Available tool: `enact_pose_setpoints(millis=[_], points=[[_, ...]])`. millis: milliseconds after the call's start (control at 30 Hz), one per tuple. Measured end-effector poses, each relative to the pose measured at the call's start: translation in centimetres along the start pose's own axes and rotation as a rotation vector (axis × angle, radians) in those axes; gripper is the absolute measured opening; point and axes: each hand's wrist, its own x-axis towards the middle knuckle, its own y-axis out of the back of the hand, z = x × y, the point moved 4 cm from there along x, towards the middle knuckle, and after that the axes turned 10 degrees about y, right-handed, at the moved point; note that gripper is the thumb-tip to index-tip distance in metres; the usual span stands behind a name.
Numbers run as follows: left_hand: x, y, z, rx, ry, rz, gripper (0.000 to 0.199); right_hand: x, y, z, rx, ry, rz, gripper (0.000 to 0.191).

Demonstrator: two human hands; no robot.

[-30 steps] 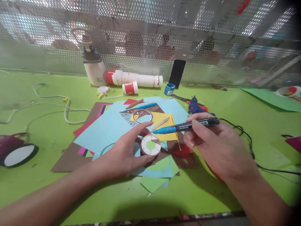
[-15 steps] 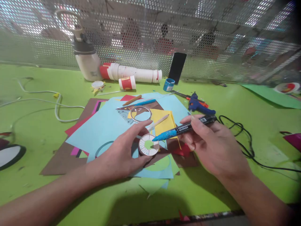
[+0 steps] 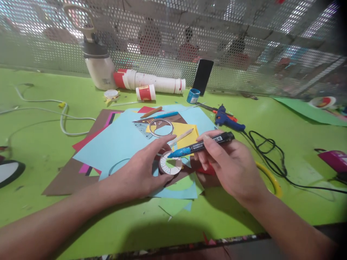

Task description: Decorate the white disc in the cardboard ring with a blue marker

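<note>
White round piece [image 3: 176,167], probably light, stiff, best rim-held; left hand [image 3: 135,171] pinches its edge, right hand [image 3: 230,168] pinches marker [image 3: 199,145].

From afar I see a sprayer [image 3: 99,69] standing at the back of the bench [image 3: 40,83], stacked cups [image 3: 155,81] lying just beside it, one red-and-white cup [image 3: 145,93] in front, a tilted phone [image 3: 203,76] behind a blue jar [image 3: 193,96], and a glue gun [image 3: 229,120] trailing black cable [image 3: 282,166].

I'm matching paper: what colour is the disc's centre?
The disc's centre is light green, seen in the head view.
</note>
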Motion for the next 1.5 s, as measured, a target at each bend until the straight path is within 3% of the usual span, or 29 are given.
enact_pose_setpoints(millis=[833,1133,1500], points=[[0.1,0.2,-0.3,0.021,0.014,-0.041,0.078,0.2,0.1,0.8,0.001,0.010,-0.001,0.018],[0.4,0.0,-0.9,-0.019,0.052,-0.036,0.070,0.5,0.1,0.7,0.069,-0.018,0.004,0.020],[0.4,-0.1,-1.0,-0.042,0.063,-0.040,0.078,0.3,0.1,0.6,0.069,-0.039,0.016,0.020]])
